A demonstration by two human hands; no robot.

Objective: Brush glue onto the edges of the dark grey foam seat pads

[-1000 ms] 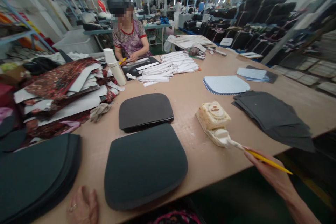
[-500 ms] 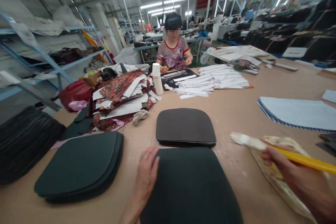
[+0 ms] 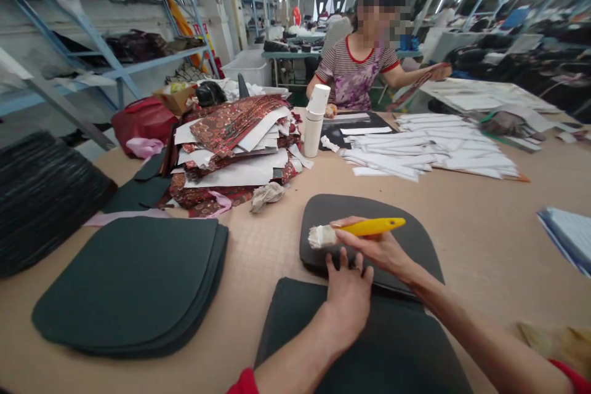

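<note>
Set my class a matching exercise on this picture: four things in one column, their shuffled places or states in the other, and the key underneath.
Things:
1. brush
2. left hand
3. white strips
4. white container

Places or states:
A. lying in a loose pile
B. held in the right hand
C. standing beside the patterned scraps
D. at the near edge of the grey panel

Pairs: 1-B, 2-D, 3-A, 4-C

red bag [image 3: 143, 126], white strips [image 3: 434, 146], bottle [image 3: 313, 134]
</note>
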